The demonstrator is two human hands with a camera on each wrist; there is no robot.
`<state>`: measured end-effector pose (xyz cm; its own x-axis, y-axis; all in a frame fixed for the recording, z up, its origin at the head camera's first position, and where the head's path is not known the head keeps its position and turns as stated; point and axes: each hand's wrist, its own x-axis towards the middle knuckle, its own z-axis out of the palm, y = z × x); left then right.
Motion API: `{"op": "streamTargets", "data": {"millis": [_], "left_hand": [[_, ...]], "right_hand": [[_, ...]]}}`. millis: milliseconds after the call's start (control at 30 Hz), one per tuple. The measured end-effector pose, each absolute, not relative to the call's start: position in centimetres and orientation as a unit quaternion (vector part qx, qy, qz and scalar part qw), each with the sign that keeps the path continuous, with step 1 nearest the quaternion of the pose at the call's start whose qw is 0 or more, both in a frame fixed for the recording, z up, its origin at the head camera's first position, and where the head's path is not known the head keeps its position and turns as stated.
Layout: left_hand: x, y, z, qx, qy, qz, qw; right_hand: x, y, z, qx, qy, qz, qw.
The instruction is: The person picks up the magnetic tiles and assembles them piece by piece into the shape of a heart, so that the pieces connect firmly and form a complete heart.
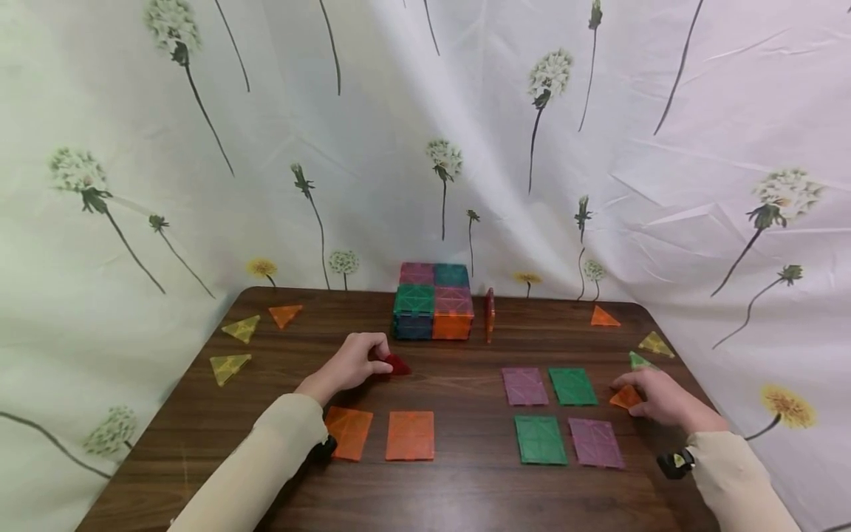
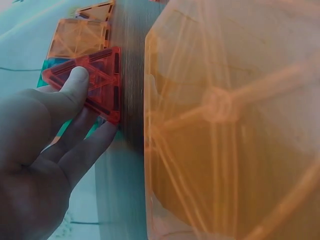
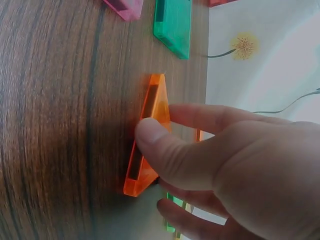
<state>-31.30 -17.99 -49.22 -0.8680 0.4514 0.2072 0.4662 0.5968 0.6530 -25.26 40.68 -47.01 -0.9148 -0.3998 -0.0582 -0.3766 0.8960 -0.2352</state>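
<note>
My left hand (image 1: 355, 363) pinches a red triangular magnetic tile (image 1: 399, 365) over the middle-left of the wooden table. The left wrist view shows the thumb on the face of this red triangle (image 2: 107, 80), with other fingers behind it. Over at the right side, my right hand (image 1: 658, 399) pinches an orange triangular tile (image 1: 625, 397). In the right wrist view the thumb presses one edge of the orange triangle (image 3: 134, 172), which is tilted close over the wood. A green triangle (image 1: 640, 360) lies just beyond that hand. Two orange square tiles (image 1: 410, 436) lie near my left forearm.
A box of coloured square tiles (image 1: 434, 301) stands at the back centre, with an upright red-orange tile (image 1: 490, 315) beside it. Purple and green squares (image 1: 541, 440) lie right of centre. Yellow triangles (image 1: 229, 367) and orange triangles (image 1: 605, 316) lie toward both sides.
</note>
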Motion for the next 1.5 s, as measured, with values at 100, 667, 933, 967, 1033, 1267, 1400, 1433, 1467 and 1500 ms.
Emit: {"op": "streamTargets", "data": {"millis": [100,667,933,967,1033,1267,1400,1433,1467,1500], "left_hand": [[-31.4,-17.7,-49.2,-0.259,-0.893,-0.367,0.012],[-31.6,-17.0,-49.2,-0.233,-0.897,-0.376,-0.007],[-32.0,-16.4,-48.7,-0.244,-0.898,-0.365,-0.013],[-32.0,-16.3,-48.7,-0.246,-0.899,-0.363,-0.013],[-32.0,-16.2,-48.7,-0.249,-0.9,-0.359,-0.012],[-32.0,-15.6,-48.9,-0.243,-0.902,-0.357,-0.011],[-32.0,-15.3,-48.9,-0.233,-0.905,-0.357,-0.008],[-31.9,-15.2,-48.9,-0.232,-0.905,-0.357,-0.008],[-31.9,-15.1,-49.0,-0.233,-0.904,-0.358,-0.009],[-31.9,-15.0,-49.0,-0.233,-0.904,-0.357,-0.01]], "right_hand": [[-25.2,40.8,-47.1,-0.199,0.975,-0.097,0.033],[-25.9,38.5,-43.8,-0.227,0.96,-0.142,-0.082],[-27.4,32.3,-43.2,-0.25,0.931,-0.248,-0.097],[-27.7,31.6,-43.3,-0.255,0.928,-0.255,-0.095],[-28.3,29.9,-43.5,-0.271,0.921,-0.264,-0.09],[-30.0,24.4,-44.2,-0.34,0.9,-0.261,-0.076],[-30.8,21.4,-44.7,-0.367,0.893,-0.253,-0.058],[-31.0,20.6,-44.9,-0.373,0.891,-0.252,-0.054],[-31.2,19.9,-45.2,-0.376,0.891,-0.249,-0.051],[-31.4,19.3,-45.4,-0.376,0.892,-0.247,-0.046]]}}
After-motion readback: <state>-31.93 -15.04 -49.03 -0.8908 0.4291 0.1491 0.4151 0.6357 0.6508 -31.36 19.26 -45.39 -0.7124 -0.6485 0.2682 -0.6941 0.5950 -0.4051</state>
